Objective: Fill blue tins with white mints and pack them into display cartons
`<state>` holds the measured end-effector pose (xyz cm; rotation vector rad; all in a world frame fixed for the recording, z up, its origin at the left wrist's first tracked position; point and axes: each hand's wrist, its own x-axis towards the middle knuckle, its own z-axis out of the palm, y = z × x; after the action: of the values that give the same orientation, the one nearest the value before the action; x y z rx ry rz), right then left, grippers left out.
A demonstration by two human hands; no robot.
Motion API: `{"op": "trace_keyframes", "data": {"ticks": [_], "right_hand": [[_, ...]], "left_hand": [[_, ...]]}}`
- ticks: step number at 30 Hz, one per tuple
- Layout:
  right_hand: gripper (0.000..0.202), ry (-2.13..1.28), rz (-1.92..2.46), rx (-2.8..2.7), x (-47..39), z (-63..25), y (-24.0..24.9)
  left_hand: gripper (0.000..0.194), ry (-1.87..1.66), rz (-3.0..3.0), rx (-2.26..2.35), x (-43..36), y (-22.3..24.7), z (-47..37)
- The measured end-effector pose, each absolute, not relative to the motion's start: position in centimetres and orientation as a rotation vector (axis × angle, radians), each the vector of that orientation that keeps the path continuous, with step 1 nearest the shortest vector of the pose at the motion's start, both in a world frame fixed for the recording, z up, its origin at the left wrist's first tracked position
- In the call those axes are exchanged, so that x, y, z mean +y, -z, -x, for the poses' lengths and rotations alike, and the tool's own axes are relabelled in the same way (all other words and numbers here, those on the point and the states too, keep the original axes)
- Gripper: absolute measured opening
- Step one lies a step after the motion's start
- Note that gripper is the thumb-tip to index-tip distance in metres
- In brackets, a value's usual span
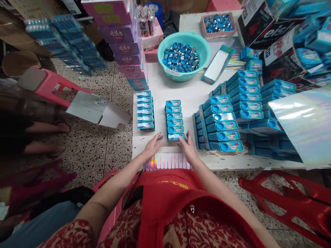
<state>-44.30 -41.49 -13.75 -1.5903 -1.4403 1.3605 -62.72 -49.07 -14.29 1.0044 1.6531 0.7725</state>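
Note:
A short row of small blue boxes [175,122] with round recesses on their tops stands in front of me on the white table. My left hand [154,144] is just left of the row's near end, fingers stretched out, holding nothing. On the other side, my right hand [188,147] has its fingers apart, with the fingertips at the nearest box; whether they touch it I cannot tell. A second row of similar blue boxes [145,110], with pale labels across their tops, stands further left. Between my body and the row lies a sheet of shiny iridescent strips [168,161].
Stacked blue boxes [223,127] fill the right side, partly under a shiny sheet [305,124]. A turquoise basin [183,76] of small round blue and silver pieces stands behind, beside purple cartons [126,48]. Red stools [292,203] flank the table [160,82]; another person's legs [46,137] show left.

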Motion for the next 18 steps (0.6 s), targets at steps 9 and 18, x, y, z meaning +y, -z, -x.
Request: {"op": "trace_keyframes", "data": {"ticks": [9, 18], "right_hand": [[0.019, -1.633, 1.127, -2.145, -46.8, 46.1, 13.5], [0.028, -1.449, 0.934, -2.718, -47.3, 49.0, 14.2]], "left_hand": [[0.014, -0.270, -1.136, 1.683, -54.0, 14.6, 66.1], [0.014, -0.335, -0.989, 1.829, -53.6, 14.9, 65.7]]}}
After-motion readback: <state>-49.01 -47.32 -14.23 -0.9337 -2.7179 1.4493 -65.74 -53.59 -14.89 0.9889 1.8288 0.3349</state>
